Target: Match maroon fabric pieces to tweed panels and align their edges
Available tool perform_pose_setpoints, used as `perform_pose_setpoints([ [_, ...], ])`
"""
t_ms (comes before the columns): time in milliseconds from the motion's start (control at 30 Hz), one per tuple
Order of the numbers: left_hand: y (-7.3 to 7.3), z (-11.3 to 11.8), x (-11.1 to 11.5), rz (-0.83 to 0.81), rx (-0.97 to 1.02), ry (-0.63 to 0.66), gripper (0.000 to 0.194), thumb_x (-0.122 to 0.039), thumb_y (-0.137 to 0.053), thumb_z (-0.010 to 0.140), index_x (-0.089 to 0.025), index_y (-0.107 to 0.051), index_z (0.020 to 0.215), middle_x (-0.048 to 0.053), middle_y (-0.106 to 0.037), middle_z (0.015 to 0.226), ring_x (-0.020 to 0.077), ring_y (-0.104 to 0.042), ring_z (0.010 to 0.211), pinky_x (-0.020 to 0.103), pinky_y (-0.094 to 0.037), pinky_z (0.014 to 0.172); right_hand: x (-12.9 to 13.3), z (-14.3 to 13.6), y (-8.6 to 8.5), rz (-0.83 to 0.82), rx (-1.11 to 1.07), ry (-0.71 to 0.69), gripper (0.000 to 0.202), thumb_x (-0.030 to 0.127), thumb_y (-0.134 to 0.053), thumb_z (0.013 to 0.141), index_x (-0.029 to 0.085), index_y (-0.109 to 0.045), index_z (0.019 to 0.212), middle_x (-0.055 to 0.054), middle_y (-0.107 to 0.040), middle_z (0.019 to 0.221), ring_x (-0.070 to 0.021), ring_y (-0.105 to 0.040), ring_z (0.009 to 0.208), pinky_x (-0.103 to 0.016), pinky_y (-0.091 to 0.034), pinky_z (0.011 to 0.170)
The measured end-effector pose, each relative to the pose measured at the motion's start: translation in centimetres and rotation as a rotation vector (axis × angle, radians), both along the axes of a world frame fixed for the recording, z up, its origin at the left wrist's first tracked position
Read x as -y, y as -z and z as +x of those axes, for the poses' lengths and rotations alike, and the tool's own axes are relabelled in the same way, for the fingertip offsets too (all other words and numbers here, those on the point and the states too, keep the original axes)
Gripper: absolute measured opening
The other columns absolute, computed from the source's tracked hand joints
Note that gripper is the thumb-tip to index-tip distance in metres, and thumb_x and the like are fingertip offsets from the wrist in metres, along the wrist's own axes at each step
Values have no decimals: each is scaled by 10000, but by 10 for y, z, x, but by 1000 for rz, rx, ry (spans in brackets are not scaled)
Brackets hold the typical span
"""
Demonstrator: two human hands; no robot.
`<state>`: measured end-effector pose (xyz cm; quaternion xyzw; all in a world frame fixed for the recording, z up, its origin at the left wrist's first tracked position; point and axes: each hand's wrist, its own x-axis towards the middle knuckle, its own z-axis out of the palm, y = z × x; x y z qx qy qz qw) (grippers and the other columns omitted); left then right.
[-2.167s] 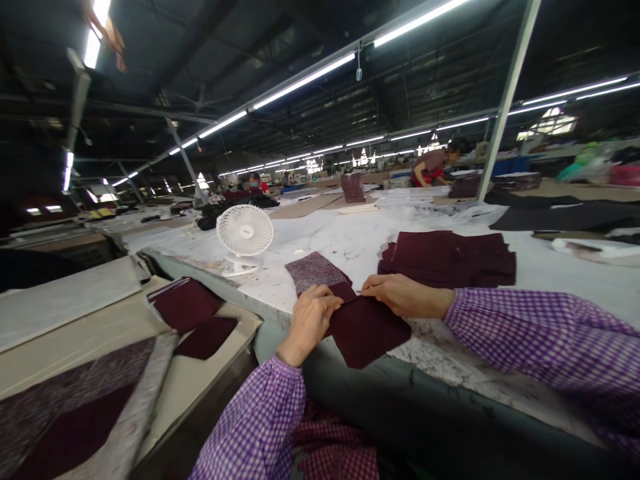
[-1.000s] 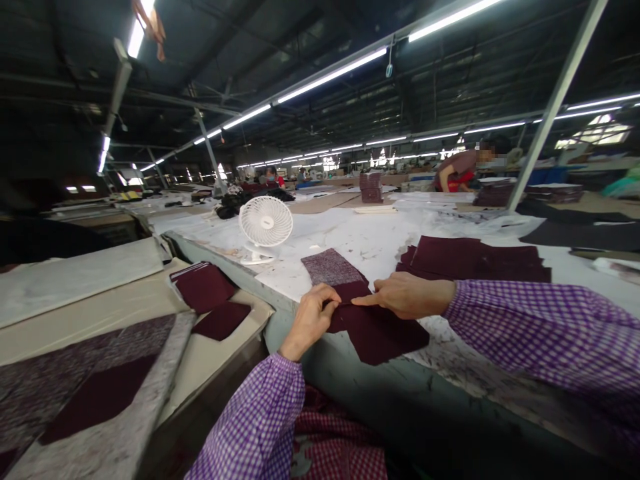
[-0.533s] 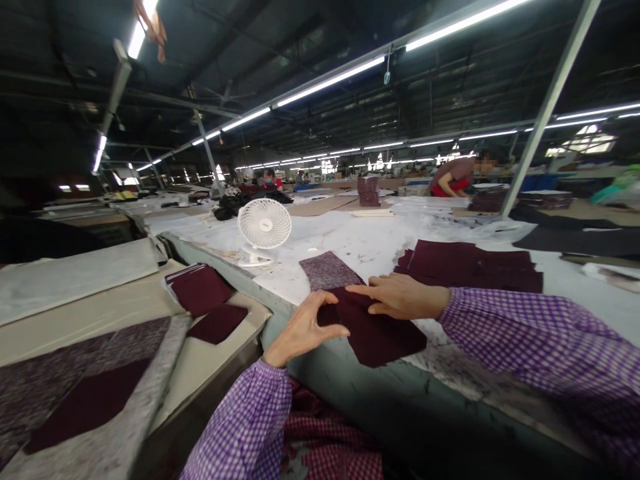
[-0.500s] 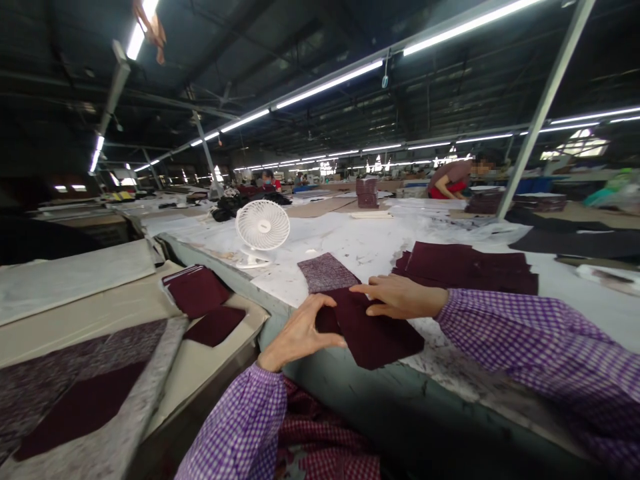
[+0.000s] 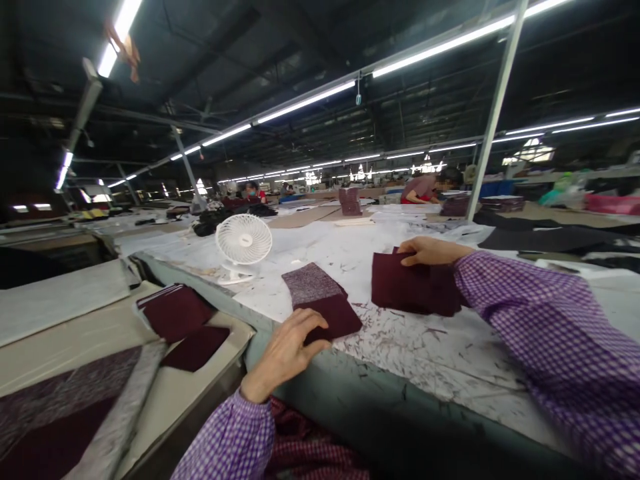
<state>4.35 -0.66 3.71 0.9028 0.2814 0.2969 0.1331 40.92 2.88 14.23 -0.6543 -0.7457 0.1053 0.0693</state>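
Note:
A maroon fabric piece (image 5: 343, 319) lies on the table, with a speckled maroon-and-white piece (image 5: 311, 283) just beyond it. My left hand (image 5: 287, 347) rests at its near left edge, fingers curved and thumb spread apart from them. Farther right, my right hand (image 5: 425, 252) pinches the far edge of another maroon piece (image 5: 400, 283). That piece is over the stack of maroon fabric, which is mostly hidden behind it and by my sleeve.
A small white fan (image 5: 244, 240) stands left on the paper-covered table (image 5: 280, 243). Maroon pieces (image 5: 175, 312) lie on a cream side surface at left. A metal post (image 5: 497, 113) rises at right. Beyond it a co-worker (image 5: 420, 190) bends over a table.
My right hand has moved right and away from my left hand, carrying a maroon piece to the stack. My left hand stays by the speckled piece. The view has turned slightly right.

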Motion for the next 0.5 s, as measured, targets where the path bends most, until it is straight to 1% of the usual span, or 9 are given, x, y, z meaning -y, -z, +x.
perform_pose_setpoints([
  [67, -1, 2, -2, -50, 58, -32, 175, -316, -515, 872, -188, -634, 889, 49, -637, 943, 181, -569, 898, 311, -441, 816, -3, 16, 2, 149, 193, 211, 456, 339, -546, 790, 110, -582, 1182, -161, -622, 1131, -282, -584, 994, -364, -438, 809],
  [100, -1, 4, -4, -85, 97, -73, 185, -289, -490, 879, -180, -636, 848, 43, -641, 893, 169, -575, 852, 292, -440, 782, -3, 17, 3, 243, 274, 272, 487, 352, -553, 789, 120, -572, 1216, -174, -597, 1181, -310, -562, 1042, -398, -427, 837],
  [133, 0, 4, -5, -122, 136, -123, 198, -268, -474, 878, -173, -636, 816, 35, -641, 847, 160, -576, 809, 277, -435, 747, -3, 12, 4, 326, 317, 274, 477, 364, -541, 802, 137, -581, 1219, -172, -585, 1205, -324, -547, 1070, -419, -416, 857],
  [167, 0, 5, -6, -157, 170, -174, 204, -255, -466, 873, -167, -634, 796, 28, -638, 808, 153, -574, 772, 264, -429, 717, -1, 3, 5, 380, 313, 218, 434, 373, -513, 825, 157, -610, 1188, -157, -596, 1195, -320, -549, 1071, -419, -412, 866],
  [200, 0, 6, -6, -185, 195, -216, 205, -250, -464, 865, -164, -634, 789, 23, -636, 782, 149, -571, 747, 256, -424, 694, 2, -10, 6, 395, 261, 114, 386, 371, -476, 852, 171, -646, 1134, -134, -627, 1147, -297, -569, 1042, -395, -416, 863],
  [267, 1, 7, -5, -213, 213, -260, 206, -252, -460, 855, -161, -633, 793, 18, -635, 762, 147, -568, 726, 246, -416, 667, 10, -45, 9, 281, 30, -174, 386, 403, -417, 892, 174, -671, 1072, -85, -688, 983, -222, -625, 909, -303, -444, 795],
  [333, -1, 8, -2, -204, 185, -271, 211, -248, -443, 855, -164, -628, 798, 14, -631, 751, 145, -564, 708, 242, -409, 647, 17, -82, 17, 107, -113, -364, 457, 455, -503, 852, 192, -587, 1216, -42, -699, 850, -167, -638, 691, -258, -454, 662],
  [400, -4, 11, 2, -170, 135, -291, 193, -247, -446, 851, -171, -619, 809, 13, -635, 768, 148, -567, 716, 243, -408, 646, 22, -112, 28, 77, -141, -436, 520, 413, -580, 814, 177, -531, 1275, -17, -686, 756, -130, -603, 553, -237, -433, 591],
  [500, -9, 21, 6, -82, 47, -371, 196, -340, -546, 815, -186, -605, 921, 29, -654, 872, 181, -588, 802, 268, -423, 692, 25, -138, 46, 158, -164, -468, 243, 303, -532, 850, 157, -670, 985, -9, -656, 644, -122, -601, 552, -225, -421, 588],
])
